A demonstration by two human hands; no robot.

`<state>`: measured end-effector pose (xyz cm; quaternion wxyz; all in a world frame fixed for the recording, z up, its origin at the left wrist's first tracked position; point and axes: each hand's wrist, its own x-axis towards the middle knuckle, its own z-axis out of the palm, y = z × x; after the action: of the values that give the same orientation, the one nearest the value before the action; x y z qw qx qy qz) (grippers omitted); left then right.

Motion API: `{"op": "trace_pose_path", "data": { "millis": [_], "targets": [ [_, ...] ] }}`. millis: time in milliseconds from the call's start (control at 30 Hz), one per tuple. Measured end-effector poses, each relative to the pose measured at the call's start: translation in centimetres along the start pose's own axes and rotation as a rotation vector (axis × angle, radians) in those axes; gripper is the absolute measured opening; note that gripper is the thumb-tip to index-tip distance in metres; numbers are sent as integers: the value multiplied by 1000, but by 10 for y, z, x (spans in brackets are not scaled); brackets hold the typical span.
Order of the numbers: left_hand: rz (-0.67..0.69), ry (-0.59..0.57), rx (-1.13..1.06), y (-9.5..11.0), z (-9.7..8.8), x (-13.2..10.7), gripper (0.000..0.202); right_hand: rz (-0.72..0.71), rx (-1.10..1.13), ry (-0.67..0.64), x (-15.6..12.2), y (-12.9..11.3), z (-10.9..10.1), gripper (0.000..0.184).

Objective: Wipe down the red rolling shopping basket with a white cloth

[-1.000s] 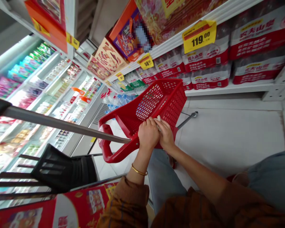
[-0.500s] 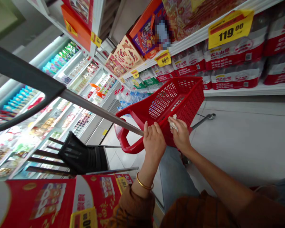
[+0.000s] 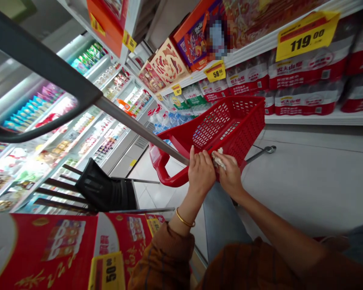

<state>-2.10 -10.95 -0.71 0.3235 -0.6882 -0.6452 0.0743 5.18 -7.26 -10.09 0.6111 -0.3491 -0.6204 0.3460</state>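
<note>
A red plastic rolling shopping basket [image 3: 245, 129] stands tilted in front of me. Its long metal handle pole [image 3: 139, 129] rises to a dark grip [image 3: 48, 68] at the upper left. My left hand [image 3: 201, 173] is closed around the pole's lower end, where it meets the basket rim; one finger sticks up. My right hand [image 3: 230, 177] sits right beside it at the near rim, closed on a crumpled white tissue [image 3: 219, 159]. The right fingertips and the spot beneath the tissue are partly hidden.
Shelves with shrink-wrapped bottle packs [image 3: 308, 94] and snack boxes [image 3: 196, 44] run along the right. Lit refrigerated shelves [image 3: 87, 125] line the left. A black slatted chair-like object [image 3: 103, 185] and red gift boxes [image 3: 63, 245] stand at lower left. White floor tiles [image 3: 305, 181] lie at right.
My right hand with the tissue has moved inward, closer to my left hand at the basket rim. The basket and both hands appear slightly further right in view; the pole's grip has shifted too.
</note>
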Motion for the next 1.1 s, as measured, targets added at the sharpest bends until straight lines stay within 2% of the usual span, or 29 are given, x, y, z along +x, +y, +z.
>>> {"op": "trace_pose_path", "data": {
  "millis": [100,267,500,600,733,833,900,967,1100],
  "targets": [
    [-30,32,-21,3,-3,-10,46,-7,32,-36,0,-4,-4,43],
    [-171,86,-25,-1,-10,-31,51,-6,86,-78,1,-10,-9,39],
    [-31,107,-25,-13,6,-37,49,-48,75,-146,2,-20,-11,38],
    [-14,142,-5,-15,9,-38,48,51,154,-157,5,-18,-12,35],
    [0,151,-13,-16,9,-39,48,279,413,-198,11,-17,-13,33],
    [0,162,-16,-17,10,-40,48,356,513,-129,18,-21,-15,33],
    [5,174,-23,-17,10,-40,49,282,450,-62,25,-25,-17,34],
    [13,187,-37,-18,11,-40,48,110,322,-79,33,-27,-17,34],
    [20,224,-55,-19,14,-42,46,-330,74,-421,51,-21,-12,37]
  ]
}}
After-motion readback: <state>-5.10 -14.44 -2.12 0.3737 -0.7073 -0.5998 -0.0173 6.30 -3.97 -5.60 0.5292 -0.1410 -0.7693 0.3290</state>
